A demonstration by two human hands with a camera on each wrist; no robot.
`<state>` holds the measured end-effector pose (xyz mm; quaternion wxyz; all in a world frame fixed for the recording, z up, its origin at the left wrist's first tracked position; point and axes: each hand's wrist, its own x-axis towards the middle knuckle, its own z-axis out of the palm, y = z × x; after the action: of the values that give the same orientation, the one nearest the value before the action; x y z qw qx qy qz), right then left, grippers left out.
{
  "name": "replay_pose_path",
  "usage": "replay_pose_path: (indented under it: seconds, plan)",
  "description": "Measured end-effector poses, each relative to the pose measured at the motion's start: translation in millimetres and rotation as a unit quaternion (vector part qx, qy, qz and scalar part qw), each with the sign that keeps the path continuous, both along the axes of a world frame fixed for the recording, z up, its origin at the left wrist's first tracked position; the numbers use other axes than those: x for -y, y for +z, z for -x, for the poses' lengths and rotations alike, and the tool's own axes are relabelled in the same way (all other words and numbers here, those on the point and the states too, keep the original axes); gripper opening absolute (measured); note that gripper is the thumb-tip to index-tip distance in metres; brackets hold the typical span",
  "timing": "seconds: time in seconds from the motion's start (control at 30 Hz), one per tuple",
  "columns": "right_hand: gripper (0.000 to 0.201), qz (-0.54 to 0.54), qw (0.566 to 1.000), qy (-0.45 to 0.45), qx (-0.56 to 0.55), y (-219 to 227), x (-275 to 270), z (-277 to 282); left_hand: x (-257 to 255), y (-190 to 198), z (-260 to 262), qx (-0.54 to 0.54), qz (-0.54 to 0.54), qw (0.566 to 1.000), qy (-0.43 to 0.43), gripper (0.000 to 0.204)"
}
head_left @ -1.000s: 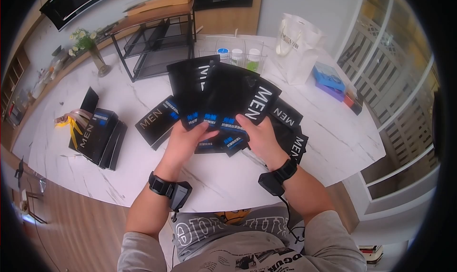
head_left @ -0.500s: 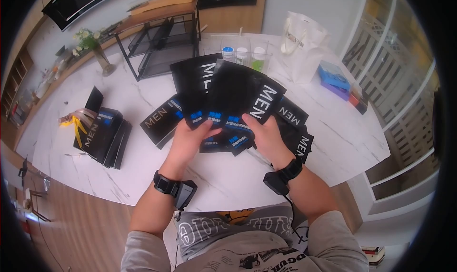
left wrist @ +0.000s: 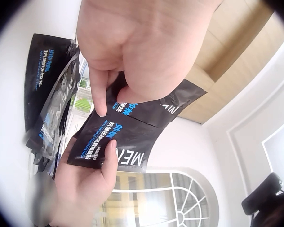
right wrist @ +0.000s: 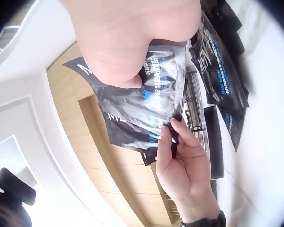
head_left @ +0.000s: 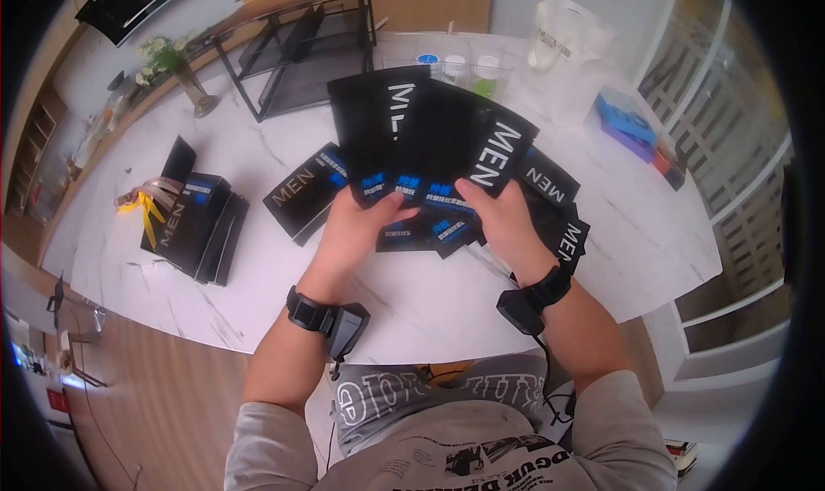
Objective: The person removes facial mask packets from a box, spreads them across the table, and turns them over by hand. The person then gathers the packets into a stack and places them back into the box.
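Observation:
Both hands hold up a fan of black foil sachets (head_left: 447, 134) printed with white "MEN" and blue lettering. My left hand (head_left: 357, 229) pinches the lower left part of the fan, thumb lying across the front. At the lower right, my right hand (head_left: 511, 224) grips the sachets with its thumb on the printed face; its other fingers are behind them. In the left wrist view, two overlapping sachets (left wrist: 109, 137) show between the hands. More black sachets (head_left: 550, 181) lie spread on the table beneath and to the right of the fan.
A black "MEN" box (head_left: 301, 190) lies left of the fan. Farther left stand several black boxes (head_left: 202, 233) with a yellow ribbon (head_left: 148, 216). A tray rack (head_left: 309, 61), lidded bottles (head_left: 485, 74), a white paper bag (head_left: 567, 52) and a blue box (head_left: 623, 113) stand behind.
The head view has tilted down, so the table and its things appear higher and slightly farther right. Both hands keep their hold on the fanned sachets.

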<state>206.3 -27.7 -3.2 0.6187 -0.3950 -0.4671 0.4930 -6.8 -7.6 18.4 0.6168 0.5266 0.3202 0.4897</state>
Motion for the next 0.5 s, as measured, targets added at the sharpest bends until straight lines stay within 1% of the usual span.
replay_pose_path:
  seconds: [0.17, 0.27, 0.37, 0.5]
  plan:
    - [0.028, -0.014, 0.999, 0.031, -0.033, 1.0, 0.8, -1.3, 0.1, 0.3, -2.0, 0.014, 0.008, 1.000, 0.002, 0.025]
    - [0.028, -0.017, 0.999, 0.022, -0.027, 2.7, 1.6, -1.1, -0.7, -0.7, -0.3, 0.016, 0.008, 1.000, 0.006, 0.025]
    - [0.028, -0.009, 1.000, 0.005, 0.013, -3.7, -2.8, -5.6, -2.1, -1.6, -0.3, 0.028, 0.027, 0.999, 0.012, 0.026]
    - [0.026, 0.011, 0.999, 0.015, -0.030, -2.5, -1.1, -4.4, -2.6, -0.6, -1.6, 0.035, 0.031, 0.999, 0.014, 0.026]
